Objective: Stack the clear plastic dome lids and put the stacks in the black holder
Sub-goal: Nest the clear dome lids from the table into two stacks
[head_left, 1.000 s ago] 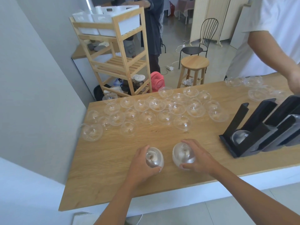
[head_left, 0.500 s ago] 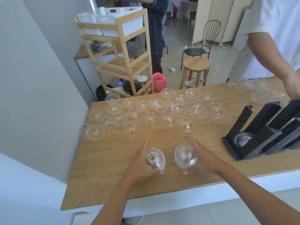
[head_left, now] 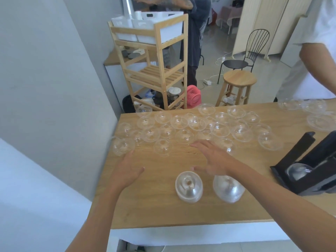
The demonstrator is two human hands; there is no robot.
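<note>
Surface (head_left: 156, 206): pale wood with a white front edge.
- Left stack (head_left: 189, 187) and right stack (head_left: 228, 190): clear dome lids nested, standing side by side near the front edge, apart from each other. No hand touches them.
- Left hand (head_left: 125, 171): fingers spread, holds nothing, left of the stacks.
- Right hand (head_left: 212, 159): fingers spread and blurred, holds nothing, just beyond the right stack. Its forearm passes beside that stack.
- Holder (head_left: 307, 160): black, slotted, at the right edge and partly cut off. A lid stack (head_left: 298, 170) lies in its near slot.
- Lids (head_left: 197, 123): many loose ones crowd the far half, some overlapping. More lie at the far right.

Beyond the surface:
- Person in white shirt (head_left: 318, 51), at the far right corner.
- Round stool (head_left: 240, 80), pink fan (head_left: 193, 96), and wooden rack (head_left: 156, 70) with white bins (head_left: 163, 28) on top.
- Black wire chair (head_left: 243, 59).
- Person in dark clothes (head_left: 194, 33), behind the rack.
</note>
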